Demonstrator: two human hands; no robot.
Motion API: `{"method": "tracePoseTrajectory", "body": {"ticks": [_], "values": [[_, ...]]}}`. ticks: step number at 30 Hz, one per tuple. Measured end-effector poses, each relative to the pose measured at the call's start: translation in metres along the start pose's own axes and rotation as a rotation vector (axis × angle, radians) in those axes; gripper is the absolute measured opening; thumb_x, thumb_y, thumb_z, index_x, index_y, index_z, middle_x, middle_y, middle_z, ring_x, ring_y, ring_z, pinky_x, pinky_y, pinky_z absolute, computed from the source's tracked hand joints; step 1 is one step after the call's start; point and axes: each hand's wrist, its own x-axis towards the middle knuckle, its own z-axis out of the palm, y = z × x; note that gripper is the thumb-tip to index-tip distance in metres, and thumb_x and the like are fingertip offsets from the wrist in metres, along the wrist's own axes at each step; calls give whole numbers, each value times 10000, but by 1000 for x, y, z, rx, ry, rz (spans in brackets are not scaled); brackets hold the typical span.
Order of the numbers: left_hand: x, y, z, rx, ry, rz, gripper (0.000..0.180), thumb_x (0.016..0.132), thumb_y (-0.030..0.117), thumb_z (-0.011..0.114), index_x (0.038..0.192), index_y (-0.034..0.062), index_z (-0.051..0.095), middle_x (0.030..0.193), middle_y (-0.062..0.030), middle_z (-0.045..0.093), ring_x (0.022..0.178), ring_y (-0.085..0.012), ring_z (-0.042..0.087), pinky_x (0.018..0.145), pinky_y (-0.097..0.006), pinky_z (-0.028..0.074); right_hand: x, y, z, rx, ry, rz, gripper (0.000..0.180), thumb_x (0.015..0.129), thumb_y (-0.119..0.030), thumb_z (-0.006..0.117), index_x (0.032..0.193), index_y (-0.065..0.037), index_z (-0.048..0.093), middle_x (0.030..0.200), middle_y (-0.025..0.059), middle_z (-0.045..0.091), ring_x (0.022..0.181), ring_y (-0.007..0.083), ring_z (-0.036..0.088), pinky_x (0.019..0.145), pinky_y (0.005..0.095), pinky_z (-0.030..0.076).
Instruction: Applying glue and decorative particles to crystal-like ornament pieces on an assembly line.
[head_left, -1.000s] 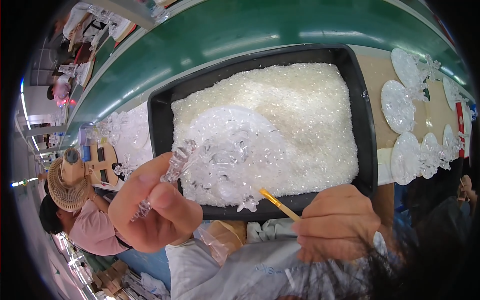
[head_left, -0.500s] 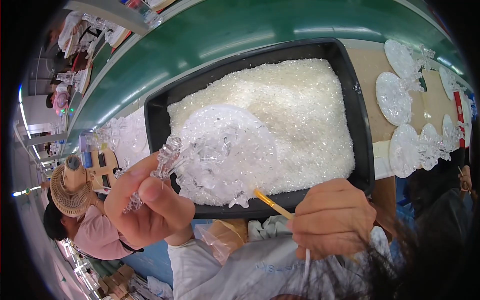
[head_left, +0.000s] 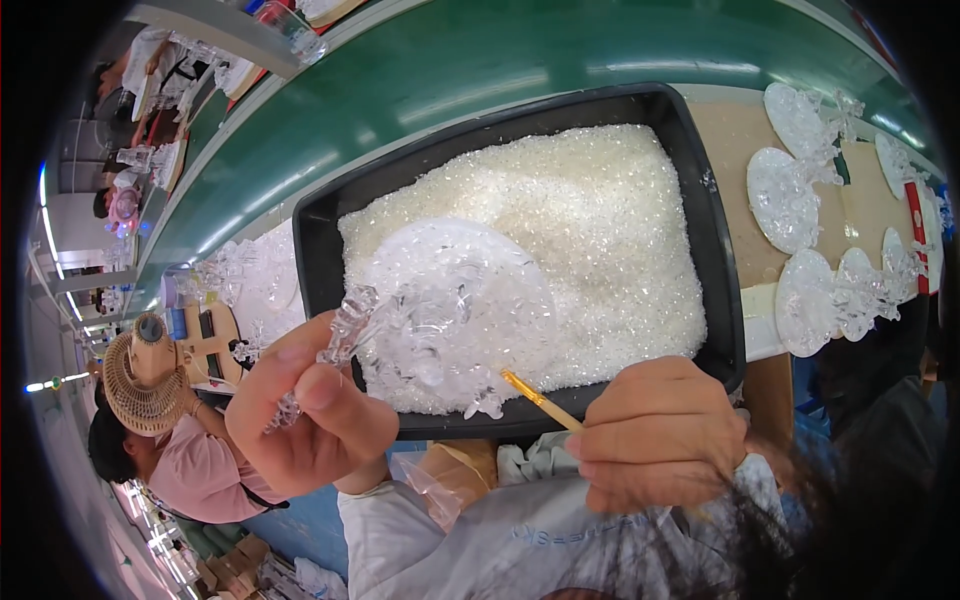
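Between the thumb and fingers of my left hand (head_left: 310,405) is a clear plastic figurine (head_left: 430,330) with a round, whitish disc base. It is held up above the near left part of a black tray (head_left: 722,270), which contains a bed of glittering clear-white flakes (head_left: 600,230). My right hand (head_left: 660,435) is closed around a thin paintbrush (head_left: 545,405) with a pale handle and a gold ferrule. The brush tip is at the disc's lower edge; whether it touches cannot be told. My left fingers hide part of the figurine.
Several similar clear disc-based pieces (head_left: 783,200) stand on a brown board (head_left: 725,150) at the right. More clear pieces (head_left: 240,275) lie left of the tray. Behind it runs a green belt (head_left: 430,80). At the far left sits a person in pink (head_left: 200,470) by a fan (head_left: 145,375).
The view has shifted slightly. The figurine and both hands stay almost in place, and the brush tip has moved a little up and left along the disc's edge.
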Motion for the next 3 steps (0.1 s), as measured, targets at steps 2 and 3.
{"method": "tracePoseTrajectory", "body": {"ticks": [2, 3], "values": [[2, 1, -3, -55, -95, 25, 266, 983, 157, 570, 1047, -82, 471, 722, -274, 664, 547, -191, 613, 520, -238, 491, 1, 1, 1, -34, 8, -10, 139, 649, 8, 733, 720, 28, 615, 785, 159, 643, 626, 253, 629, 509, 301, 532], [0, 3, -6, -43, -113, 1, 278, 980, 168, 579, 1049, -79, 470, 739, -290, 666, 575, -211, 636, 528, -241, 500, 1, 0, 0, -74, -12, 3, 137, 659, -4, 741, 728, 21, 625, 791, 165, 649, 628, 254, 630, 508, 298, 533]]}}
